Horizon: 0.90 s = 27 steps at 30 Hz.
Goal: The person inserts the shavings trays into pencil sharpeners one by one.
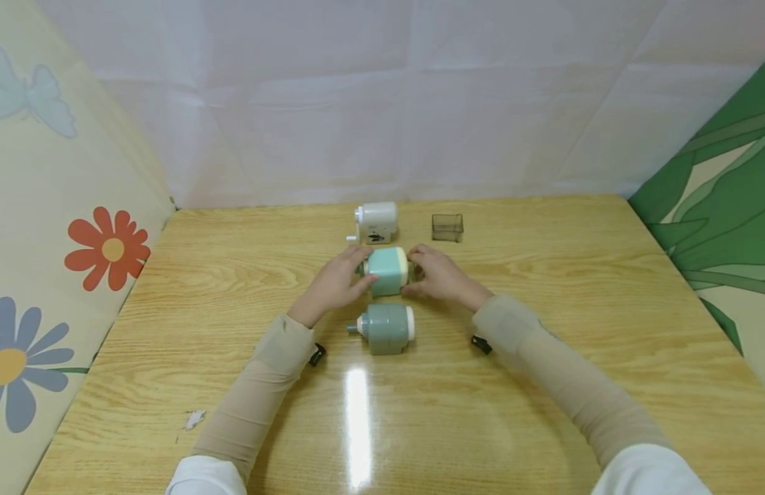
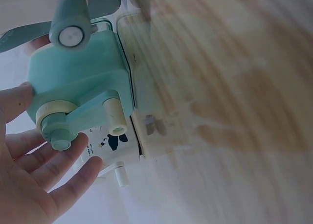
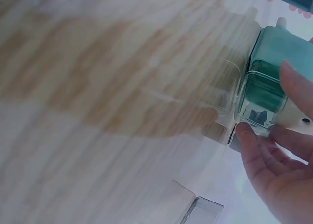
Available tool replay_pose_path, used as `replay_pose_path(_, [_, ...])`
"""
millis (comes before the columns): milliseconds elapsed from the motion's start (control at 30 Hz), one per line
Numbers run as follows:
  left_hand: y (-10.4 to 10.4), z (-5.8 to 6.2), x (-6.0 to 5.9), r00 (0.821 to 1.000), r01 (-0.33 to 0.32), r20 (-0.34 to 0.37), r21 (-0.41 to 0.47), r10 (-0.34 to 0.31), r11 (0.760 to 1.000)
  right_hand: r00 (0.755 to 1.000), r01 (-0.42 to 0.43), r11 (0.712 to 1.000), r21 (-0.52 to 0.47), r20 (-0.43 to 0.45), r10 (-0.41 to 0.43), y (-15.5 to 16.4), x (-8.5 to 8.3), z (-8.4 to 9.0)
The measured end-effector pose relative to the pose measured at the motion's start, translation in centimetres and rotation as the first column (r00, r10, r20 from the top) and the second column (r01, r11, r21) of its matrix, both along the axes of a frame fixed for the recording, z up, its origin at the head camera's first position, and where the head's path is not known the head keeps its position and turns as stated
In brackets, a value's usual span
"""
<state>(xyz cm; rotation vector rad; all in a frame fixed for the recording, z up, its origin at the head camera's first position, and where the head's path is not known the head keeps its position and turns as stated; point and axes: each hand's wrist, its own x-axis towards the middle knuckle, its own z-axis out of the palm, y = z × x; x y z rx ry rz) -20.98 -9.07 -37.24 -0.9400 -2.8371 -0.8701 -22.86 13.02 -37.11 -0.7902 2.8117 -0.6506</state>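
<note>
The mint-green sharpener (image 1: 386, 270) stood on the table between the two hands, with its cranked end toward the left hand (image 1: 333, 278) and its clear drawer (image 3: 264, 94) toward the right hand (image 1: 444, 275). The left hand was spread, its thumb against the body and its fingers loosely extended about the crank handle (image 2: 93, 106); whether those fingertips touched it, I could not tell. That light span probably served to steady the body from the end opposite the drawer. The right hand pinched the drawer, thumb on one side and fingertips on the other, a hold that seemed suited to guiding it straight along its slot. Just nearer the person than this grip lay a grey-green sharpener (image 1: 389, 328), and just beyond it was a white sharpener (image 1: 380, 218); all three had their cranks on the left-hand side, perhaps so that each could be handled the same way round. A clear box (image 1: 447, 227) sat beyond the right hand, near its fingers. Beneath the grip spread a glossy wood-grained table (image 1: 574, 261), with a bright strip of glare on the person's side. Past its far edge hung a pale, creased sheet (image 1: 333, 110); a flowered panel (image 1: 23, 261) rose well left of the hands, and a leafy panel (image 1: 723, 213) well right.
</note>
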Motion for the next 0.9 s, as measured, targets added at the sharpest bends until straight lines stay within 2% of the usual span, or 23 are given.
replay_pose_path(900, [-0.08,-0.10,-0.09,1.000,0.010,-0.001,0.017,-0.010,1.000,0.999,-0.003,0.998,-0.059,0.040,0.005,-0.30,-0.27,-0.25])
